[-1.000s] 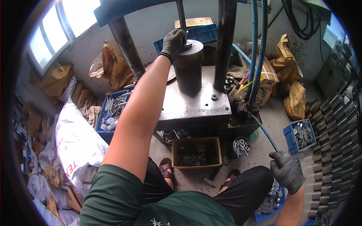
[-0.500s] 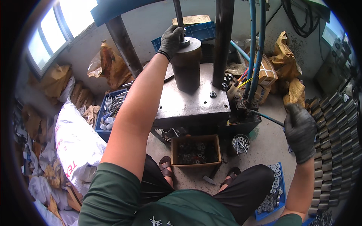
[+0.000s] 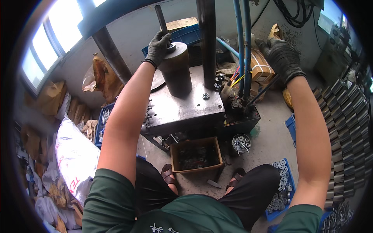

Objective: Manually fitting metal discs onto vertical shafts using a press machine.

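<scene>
My gloved left hand (image 3: 158, 48) is closed at the foot of a vertical metal rod (image 3: 160, 19), just above a thick steel cylinder (image 3: 175, 73). Its fingers hide what they grip. Beside them, a small dark metal ring (image 3: 171, 48) sits on the cylinder's top face. The cylinder stands upright on the steel bed (image 3: 182, 110) of a press. Raised at the right, my gloved right hand (image 3: 283, 58) is closed on the upper end of a slanting dark lever (image 3: 264, 90); the hand covers the lever's tip.
A small bearing (image 3: 205, 96) lies on the bed's right part. Dark posts (image 3: 206, 46) and blue hoses (image 3: 247, 46) rise beside the work. Below stand a wooden box (image 3: 196, 171) and a tin of rings (image 3: 241, 143). Stacked metal tubes (image 3: 342, 143) and a blue crate (image 3: 287, 202) are at right.
My right hand has swung upward and inward, and the lever has tilted up with it. My left hand stays at the rod's foot. The whole view has shifted.
</scene>
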`<state>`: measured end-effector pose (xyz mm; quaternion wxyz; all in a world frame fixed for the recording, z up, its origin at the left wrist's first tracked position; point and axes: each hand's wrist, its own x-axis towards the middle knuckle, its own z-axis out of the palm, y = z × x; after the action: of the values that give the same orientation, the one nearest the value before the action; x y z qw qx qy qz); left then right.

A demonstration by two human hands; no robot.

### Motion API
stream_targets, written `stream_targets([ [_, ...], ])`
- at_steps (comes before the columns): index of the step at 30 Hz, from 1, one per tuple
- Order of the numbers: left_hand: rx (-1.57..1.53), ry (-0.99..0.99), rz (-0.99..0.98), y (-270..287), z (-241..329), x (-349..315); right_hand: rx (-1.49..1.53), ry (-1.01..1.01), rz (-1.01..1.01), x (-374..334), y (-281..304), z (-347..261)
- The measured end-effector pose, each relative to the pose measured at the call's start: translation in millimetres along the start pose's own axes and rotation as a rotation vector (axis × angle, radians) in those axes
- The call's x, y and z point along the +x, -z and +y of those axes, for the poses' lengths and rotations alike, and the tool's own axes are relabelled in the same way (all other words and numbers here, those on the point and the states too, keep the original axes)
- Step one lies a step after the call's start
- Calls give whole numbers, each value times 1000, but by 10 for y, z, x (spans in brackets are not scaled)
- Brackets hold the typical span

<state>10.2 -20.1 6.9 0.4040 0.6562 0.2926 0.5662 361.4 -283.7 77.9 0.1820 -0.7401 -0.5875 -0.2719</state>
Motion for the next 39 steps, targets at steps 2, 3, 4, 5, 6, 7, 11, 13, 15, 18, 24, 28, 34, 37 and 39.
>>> stream_targets([
  [2, -31, 36, 4, 71, 11, 12, 45, -37, -121, -12, 159, -145],
  [3, -26, 26, 5, 133, 18, 26, 42, -32, -147, 1, 179, -164],
  [4, -19, 17, -2, 126, 79, -6, 48, -40, -138, -6, 160, -193],
  [5, -21, 54, 27, 47, 123, -74, 75, -76, -145, -35, 173, -183],
  [6, -21, 92, 58, -22, 170, -138, 104, -111, -151, -57, 199, -164],
  [7, -63, 130, 70, -32, 214, -181, 125, -98, -153, -70, 289, -175],
  [11, -9, -280, -31, -17, 164, -501, 145, -102, -235, -43, 283, -181],
  [13, 96, -389, 16, -263, 270, -905, 128, -124, -220, -39, 196, -80],
  [15, 287, -546, 57, -396, 381, -1344, 124, -110, -190, -40, 107, 9],
  [18, 95, -438, -83, -411, 272, -2068, 141, -127, -233, -30, 103, -1],
  [24, -407, 490, -45, -437, -111, -3259, 74, -83, -223, -180, 158, -12],
  [28, -514, 1110, 73, -537, -194, -3195, 120, -60, -187, -439, 195, 30],
  [34, -724, 1175, 127, -459, -600, -3060, 389, 49, -138, -1341, 416, -12],
  [37, -653, 1146, 119, -495, -607, -3034, 463, 166, -99, -1917, 528, -117],
  [39, -663, 1174, 109, -373, -733, -3119, 327, 378, -100, -2008, 643, -451],
])
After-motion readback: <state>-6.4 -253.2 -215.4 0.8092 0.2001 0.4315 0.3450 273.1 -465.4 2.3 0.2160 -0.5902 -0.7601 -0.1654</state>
